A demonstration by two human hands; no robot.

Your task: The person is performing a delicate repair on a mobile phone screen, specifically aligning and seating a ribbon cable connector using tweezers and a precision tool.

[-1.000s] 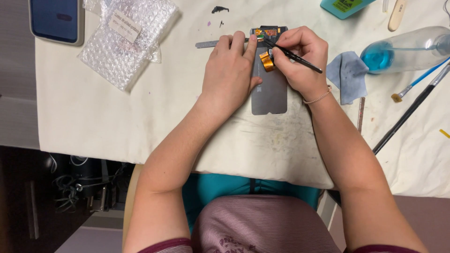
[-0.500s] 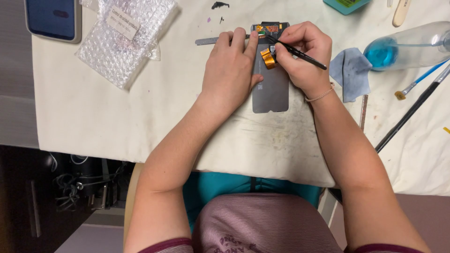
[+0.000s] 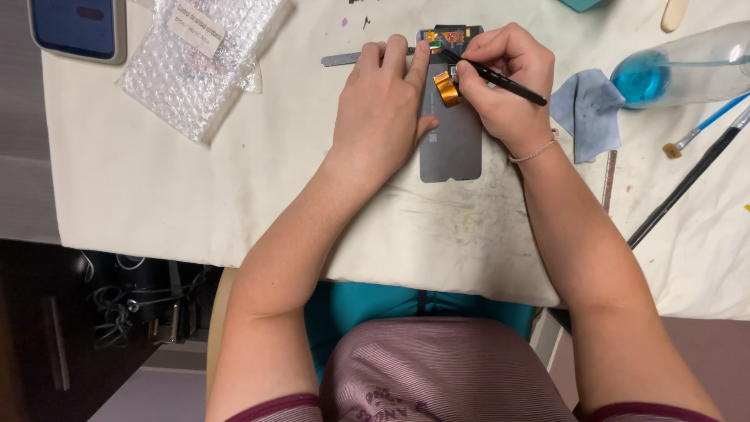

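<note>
A grey phone panel (image 3: 451, 133) lies flat on the white cloth (image 3: 258, 180) near the far edge of the tabletop, its long side running away from the person. The left hand (image 3: 387, 105) rests palm down on the panel's left edge, fingers stretched flat and together, gripping nothing; its fingertips reach the panel's far end. The right hand (image 3: 508, 78) sits at the panel's right side, curled closed around a thin black tool (image 3: 492, 74) held like a pen, whose tip touches the panel's far end beside the left fingertips. An orange flex ribbon (image 3: 447, 87) curls up from the panel between the 2 hands. A thin metal strip (image 3: 344, 59) lies just left of the left fingers. A bubble-wrap pouch (image 3: 199, 59) lies towards the far left corner, a blue cloth (image 3: 587, 109) just right of the right hand.
</note>
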